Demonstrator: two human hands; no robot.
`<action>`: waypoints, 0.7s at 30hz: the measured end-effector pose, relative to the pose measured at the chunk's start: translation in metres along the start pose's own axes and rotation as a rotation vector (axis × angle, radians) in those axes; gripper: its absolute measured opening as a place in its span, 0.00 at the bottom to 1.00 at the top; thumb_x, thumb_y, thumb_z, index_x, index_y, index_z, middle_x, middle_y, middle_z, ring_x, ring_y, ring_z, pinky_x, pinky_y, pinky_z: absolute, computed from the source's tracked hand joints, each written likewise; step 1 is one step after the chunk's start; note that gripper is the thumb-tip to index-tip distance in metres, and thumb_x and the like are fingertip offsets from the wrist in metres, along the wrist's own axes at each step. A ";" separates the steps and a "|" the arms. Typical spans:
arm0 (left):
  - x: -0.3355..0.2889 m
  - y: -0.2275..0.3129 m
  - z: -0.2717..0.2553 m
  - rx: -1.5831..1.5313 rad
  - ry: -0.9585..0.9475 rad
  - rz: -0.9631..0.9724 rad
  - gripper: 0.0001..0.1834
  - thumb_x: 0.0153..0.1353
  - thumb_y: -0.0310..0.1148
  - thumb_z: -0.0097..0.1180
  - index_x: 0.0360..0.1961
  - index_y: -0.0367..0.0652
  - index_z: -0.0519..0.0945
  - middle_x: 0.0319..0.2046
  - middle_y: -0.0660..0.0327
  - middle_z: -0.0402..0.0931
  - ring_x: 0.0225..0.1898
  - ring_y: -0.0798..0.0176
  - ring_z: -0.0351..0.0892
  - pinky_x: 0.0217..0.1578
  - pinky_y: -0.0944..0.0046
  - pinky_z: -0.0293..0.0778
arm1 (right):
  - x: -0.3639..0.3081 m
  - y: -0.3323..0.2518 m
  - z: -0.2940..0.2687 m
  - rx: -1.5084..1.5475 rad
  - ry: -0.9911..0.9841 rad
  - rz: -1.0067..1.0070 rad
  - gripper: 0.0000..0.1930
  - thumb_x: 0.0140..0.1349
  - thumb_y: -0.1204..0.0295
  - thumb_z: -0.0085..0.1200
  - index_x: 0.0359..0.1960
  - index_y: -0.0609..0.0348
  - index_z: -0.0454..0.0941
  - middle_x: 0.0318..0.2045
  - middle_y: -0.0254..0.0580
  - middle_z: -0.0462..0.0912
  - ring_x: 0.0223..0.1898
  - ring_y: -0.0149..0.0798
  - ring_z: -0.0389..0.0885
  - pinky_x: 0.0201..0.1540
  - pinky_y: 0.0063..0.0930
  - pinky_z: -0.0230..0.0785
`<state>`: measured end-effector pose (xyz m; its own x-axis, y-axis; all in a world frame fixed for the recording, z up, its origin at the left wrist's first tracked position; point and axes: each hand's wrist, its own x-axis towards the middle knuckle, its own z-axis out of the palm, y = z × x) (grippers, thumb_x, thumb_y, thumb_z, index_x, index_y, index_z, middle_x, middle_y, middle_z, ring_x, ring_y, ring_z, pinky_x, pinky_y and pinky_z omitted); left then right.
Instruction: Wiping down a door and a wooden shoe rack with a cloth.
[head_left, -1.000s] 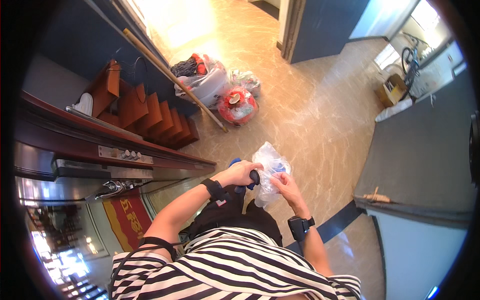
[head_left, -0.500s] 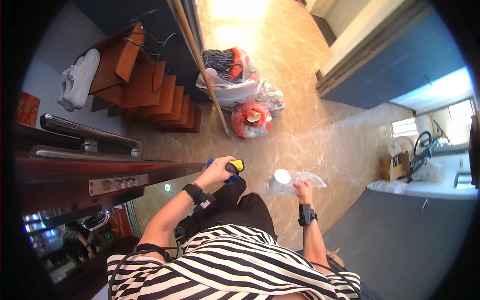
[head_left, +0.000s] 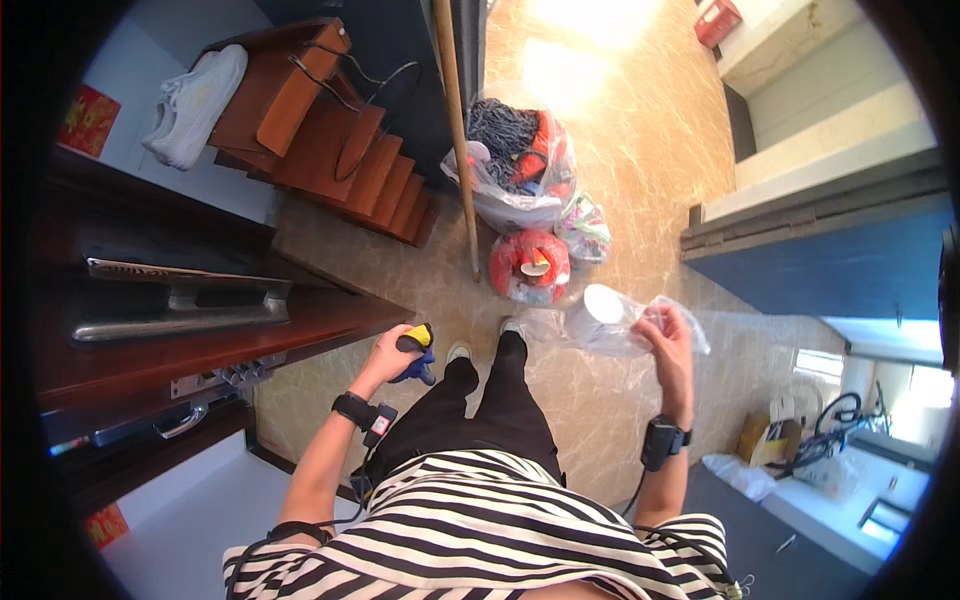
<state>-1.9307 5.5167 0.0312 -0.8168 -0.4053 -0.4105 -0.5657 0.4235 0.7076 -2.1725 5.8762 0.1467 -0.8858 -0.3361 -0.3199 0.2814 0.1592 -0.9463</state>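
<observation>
My left hand (head_left: 383, 360) is closed around a small yellow, black and blue object (head_left: 416, 338) whose kind I cannot make out. It is beside the edge of the dark red door (head_left: 340, 315). On the other side, my right hand (head_left: 670, 340) pinches a clear plastic bag (head_left: 622, 342) near one end. A white cylindrical thing with a round flat end (head_left: 602, 303) shows through the bag. The bag hangs above the floor, close to a red bag (head_left: 530, 265) with a paper cup on top.
A large clear bag (head_left: 510, 205) with a grey mop head stands ahead, with a small patterned bag (head_left: 583, 230) beside it. A wooden pole (head_left: 455, 130) leans near the stepped brown shoe rack (head_left: 370, 180), which holds white shoes (head_left: 195, 105). A blue-grey door (head_left: 820, 260) is at right.
My right hand and the plastic bag have moved forward and right, and the bag is more spread out. My left hand has shifted left. The view has turned, bringing the bags on the floor nearer.
</observation>
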 end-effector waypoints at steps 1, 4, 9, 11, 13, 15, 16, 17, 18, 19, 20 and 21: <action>-0.004 0.000 0.000 -0.019 0.030 -0.021 0.26 0.42 0.31 0.63 0.46 0.42 0.73 0.42 0.50 0.75 0.46 0.53 0.75 0.46 0.61 0.69 | 0.006 -0.036 0.004 -0.012 -0.039 -0.036 0.10 0.55 0.77 0.54 0.39 0.62 0.71 0.29 0.31 0.75 0.31 0.24 0.75 0.35 0.17 0.67; -0.005 0.013 0.006 -0.122 0.096 -0.084 0.26 0.42 0.31 0.64 0.46 0.41 0.73 0.40 0.51 0.76 0.44 0.55 0.76 0.45 0.61 0.70 | 0.028 -0.122 0.009 -0.043 -0.122 -0.185 0.08 0.57 0.78 0.52 0.39 0.64 0.71 0.31 0.35 0.77 0.33 0.27 0.77 0.39 0.20 0.72; -0.017 0.026 0.010 -0.203 0.242 -0.100 0.26 0.42 0.31 0.64 0.46 0.39 0.74 0.38 0.52 0.78 0.42 0.57 0.77 0.44 0.62 0.71 | 0.100 -0.209 0.043 -0.084 -0.329 -0.428 0.12 0.57 0.76 0.52 0.43 0.67 0.71 0.30 0.40 0.76 0.34 0.33 0.78 0.43 0.28 0.74; -0.021 0.037 0.011 -0.216 0.302 -0.100 0.25 0.43 0.31 0.64 0.46 0.38 0.74 0.37 0.53 0.78 0.41 0.58 0.77 0.43 0.63 0.71 | 0.145 -0.230 0.055 -0.097 -0.371 -0.518 0.13 0.57 0.76 0.51 0.43 0.68 0.71 0.30 0.41 0.76 0.35 0.34 0.78 0.43 0.28 0.74; -0.030 0.030 0.015 -0.241 0.340 -0.139 0.25 0.43 0.31 0.64 0.46 0.38 0.74 0.37 0.53 0.78 0.40 0.58 0.77 0.43 0.63 0.71 | 0.194 -0.245 0.075 -0.100 -0.421 -0.546 0.14 0.57 0.75 0.51 0.44 0.70 0.71 0.35 0.45 0.76 0.37 0.36 0.79 0.44 0.27 0.74; -0.040 0.027 0.018 -0.266 0.367 -0.172 0.25 0.43 0.30 0.64 0.46 0.38 0.74 0.37 0.53 0.78 0.40 0.59 0.77 0.43 0.63 0.71 | 0.240 -0.261 0.092 -0.130 -0.502 -0.639 0.16 0.57 0.74 0.52 0.46 0.70 0.71 0.38 0.47 0.76 0.39 0.38 0.78 0.46 0.27 0.73; -0.043 0.028 0.019 -0.274 0.369 -0.208 0.25 0.43 0.30 0.64 0.45 0.38 0.74 0.37 0.53 0.78 0.40 0.59 0.77 0.43 0.63 0.71 | 0.252 -0.270 0.100 -0.119 -0.525 -0.648 0.16 0.58 0.73 0.52 0.46 0.69 0.71 0.39 0.47 0.76 0.40 0.37 0.78 0.48 0.27 0.72; -0.047 0.028 0.019 -0.280 0.372 -0.244 0.25 0.43 0.30 0.64 0.45 0.37 0.74 0.36 0.54 0.78 0.40 0.59 0.77 0.42 0.63 0.71 | 0.268 -0.275 0.107 -0.107 -0.562 -0.682 0.16 0.58 0.72 0.51 0.46 0.69 0.71 0.38 0.46 0.76 0.41 0.37 0.78 0.48 0.27 0.72; -0.052 0.024 0.020 -0.283 0.382 -0.252 0.25 0.43 0.30 0.64 0.45 0.37 0.74 0.36 0.54 0.78 0.40 0.59 0.77 0.42 0.63 0.71 | 0.282 -0.279 0.115 -0.092 -0.603 -0.716 0.16 0.59 0.72 0.51 0.47 0.69 0.70 0.38 0.46 0.76 0.41 0.36 0.78 0.48 0.27 0.72; -0.058 0.021 0.021 -0.280 0.404 -0.250 0.25 0.43 0.30 0.64 0.45 0.38 0.74 0.36 0.54 0.78 0.39 0.59 0.77 0.42 0.63 0.71 | 0.293 -0.277 0.123 -0.093 -0.606 -0.756 0.15 0.60 0.70 0.51 0.46 0.67 0.71 0.35 0.43 0.78 0.40 0.35 0.78 0.47 0.26 0.72; -0.065 0.016 0.021 -0.275 0.431 -0.251 0.25 0.43 0.30 0.64 0.45 0.38 0.74 0.36 0.54 0.78 0.39 0.59 0.77 0.42 0.63 0.71 | 0.302 -0.269 0.135 -0.087 -0.623 -0.758 0.15 0.60 0.70 0.51 0.46 0.67 0.71 0.35 0.43 0.78 0.40 0.35 0.78 0.47 0.26 0.72; -0.071 0.013 0.022 -0.339 0.432 -0.274 0.25 0.42 0.31 0.65 0.45 0.38 0.74 0.36 0.53 0.78 0.39 0.58 0.77 0.42 0.63 0.71 | 0.311 -0.257 0.146 -0.058 -0.577 -0.745 0.13 0.60 0.70 0.51 0.44 0.65 0.73 0.35 0.41 0.78 0.37 0.33 0.78 0.44 0.25 0.72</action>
<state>-1.8828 5.5690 0.0569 -0.4871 -0.7849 -0.3830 -0.6234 0.0053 0.7819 -2.4659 5.5951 0.2833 -0.5061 -0.7752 0.3782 -0.3166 -0.2409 -0.9175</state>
